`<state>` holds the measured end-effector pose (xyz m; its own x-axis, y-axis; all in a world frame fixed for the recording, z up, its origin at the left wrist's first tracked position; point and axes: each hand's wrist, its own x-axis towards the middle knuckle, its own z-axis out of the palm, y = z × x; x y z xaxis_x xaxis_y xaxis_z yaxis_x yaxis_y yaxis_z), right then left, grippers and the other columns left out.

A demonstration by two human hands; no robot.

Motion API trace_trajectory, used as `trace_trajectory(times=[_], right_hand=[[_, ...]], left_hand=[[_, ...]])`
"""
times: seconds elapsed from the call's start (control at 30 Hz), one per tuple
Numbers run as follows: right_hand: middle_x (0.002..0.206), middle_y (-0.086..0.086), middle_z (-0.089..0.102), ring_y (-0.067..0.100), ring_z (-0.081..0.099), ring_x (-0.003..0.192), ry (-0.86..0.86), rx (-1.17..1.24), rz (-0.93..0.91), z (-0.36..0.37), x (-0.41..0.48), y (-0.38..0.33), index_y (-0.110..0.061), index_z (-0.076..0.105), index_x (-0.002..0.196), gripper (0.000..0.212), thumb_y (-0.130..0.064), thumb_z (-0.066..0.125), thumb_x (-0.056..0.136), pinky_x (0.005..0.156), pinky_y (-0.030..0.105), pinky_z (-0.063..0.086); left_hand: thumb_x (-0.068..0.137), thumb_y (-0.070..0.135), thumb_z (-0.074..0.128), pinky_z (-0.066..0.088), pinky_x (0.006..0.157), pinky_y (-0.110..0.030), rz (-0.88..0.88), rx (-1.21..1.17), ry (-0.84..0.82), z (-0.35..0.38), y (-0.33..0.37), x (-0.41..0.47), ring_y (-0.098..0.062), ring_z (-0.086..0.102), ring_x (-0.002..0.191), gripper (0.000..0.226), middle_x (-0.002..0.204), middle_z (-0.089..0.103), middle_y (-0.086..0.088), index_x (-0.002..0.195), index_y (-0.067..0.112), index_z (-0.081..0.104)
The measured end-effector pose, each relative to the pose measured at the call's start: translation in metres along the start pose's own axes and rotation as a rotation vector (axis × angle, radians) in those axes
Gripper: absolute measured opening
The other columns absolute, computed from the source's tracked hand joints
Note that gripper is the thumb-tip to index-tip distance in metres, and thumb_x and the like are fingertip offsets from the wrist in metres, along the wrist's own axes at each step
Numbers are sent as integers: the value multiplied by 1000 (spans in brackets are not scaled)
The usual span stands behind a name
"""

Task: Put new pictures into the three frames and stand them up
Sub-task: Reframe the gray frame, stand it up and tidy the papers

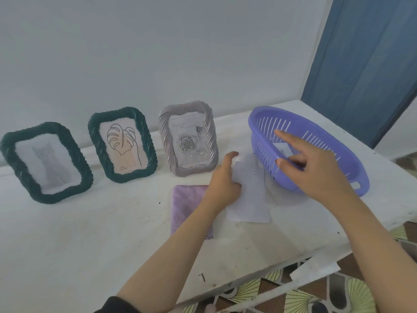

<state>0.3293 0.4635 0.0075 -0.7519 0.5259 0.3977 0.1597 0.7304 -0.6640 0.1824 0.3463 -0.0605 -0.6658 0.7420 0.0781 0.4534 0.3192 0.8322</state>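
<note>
Your left hand [222, 177] pinches a white sheet [250, 199] on the table [90, 222] near the upright grey frame [188, 138]. Your right hand [316, 163], forefinger out, meets the purple basket [264, 143]; grip unclear.

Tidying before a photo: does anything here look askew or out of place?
The basket is tilted rather than flat on the table, with the right hand gripping its rim. A dark nail sits near the table's front edge, which looks stray. Nothing else stands out.
</note>
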Motion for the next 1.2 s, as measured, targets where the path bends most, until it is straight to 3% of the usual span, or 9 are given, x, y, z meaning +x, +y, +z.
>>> trace_trajectory(times=[0.2, 0.3, 0.4, 0.47, 0.63, 0.73, 0.87, 1.0, 1.2], right_hand=[[65, 18, 62, 32, 52, 69, -26, -8, 10, 4, -2, -2, -44, 45, 131, 52, -20, 60, 87, 68, 24, 42], [64, 16, 59, 31, 53, 66, -75, -52, -3, 11, -6, -3, -45, 43, 132, 53, -21, 59, 87, 66, 31, 44], [62, 6, 55, 20, 52, 61, -157, -115, -9, 20, -13, -5, -44, 40, 135, 54, -25, 58, 88, 62, 31, 47], [81, 5, 66, 21, 61, 77, -160, -135, 4, 25, -19, -7, -42, 43, 132, 49, -29, 59, 88, 67, 30, 48], [116, -21, 53, -7, 49, 102, -48, -42, -41, 34, -24, -20, -32, 42, 135, 58, -48, 52, 81, 77, 2, 34], [106, -25, 58, -16, 53, 99, 17, 209, -55, 40, -33, -30, -31, 36, 136, 59, -31, 60, 82, 77, -3, 38], [84, -6, 63, 3, 60, 84, 142, 176, -132, 47, -49, -32, -30, 32, 139, 66, -7, 63, 85, 78, 6, 46], [94, -3, 63, -4, 57, 87, 274, 72, -222, 51, -64, -26, -25, 33, 137, 60, -6, 60, 87, 81, 5, 43], [110, 9, 63, 2, 56, 97, 241, -4, -202, 64, -91, -11, -26, 19, 141, 63, -22, 55, 89, 84, 5, 42]], left_hand=[[73, -5, 57, 39, 66, -28, -58, -399, 113, -14, -1, -10, -16, 47, 74, 37, 81, 60, 2, 80, 30, 60], [78, -7, 58, 38, 71, -29, -150, -518, 144, -29, -3, -14, -16, 49, 76, 40, 77, 60, 6, 61, 28, 65], [71, 4, 61, 42, 76, -36, -154, -607, 154, -46, -3, -22, -22, 53, 81, 28, 84, 62, 1, 66, 31, 68], [67, 9, 59, 45, 73, -36, -141, -688, 145, -57, -1, -30, -23, 56, 79, 22, 87, 62, -3, 70, 29, 67], [71, 1, 58, 51, 63, -28, 15, -844, 94, -68, 7, -46, -16, 60, 77, 28, 92, 64, -4, 83, 26, 63], [77, 0, 55, 47, 73, -35, 126, -784, 113, -60, 14, -52, -22, 55, 88, 35, 103, 59, -12, 98, 26, 59], [79, -3, 51, 45, 81, -35, 285, -505, 227, -42, 20, -60, -16, 53, 93, 44, 106, 56, 4, 107, 30, 52], [80, -8, 58, 39, 90, -20, 461, -156, 374, -25, 16, -71, -3, 48, 105, 50, 111, 53, 9, 114, 28, 49], [81, -9, 54, 37, 86, -14, 424, -93, 288, -6, -2, -88, 0, 46, 104, 43, 106, 54, -2, 106, 26, 49]])
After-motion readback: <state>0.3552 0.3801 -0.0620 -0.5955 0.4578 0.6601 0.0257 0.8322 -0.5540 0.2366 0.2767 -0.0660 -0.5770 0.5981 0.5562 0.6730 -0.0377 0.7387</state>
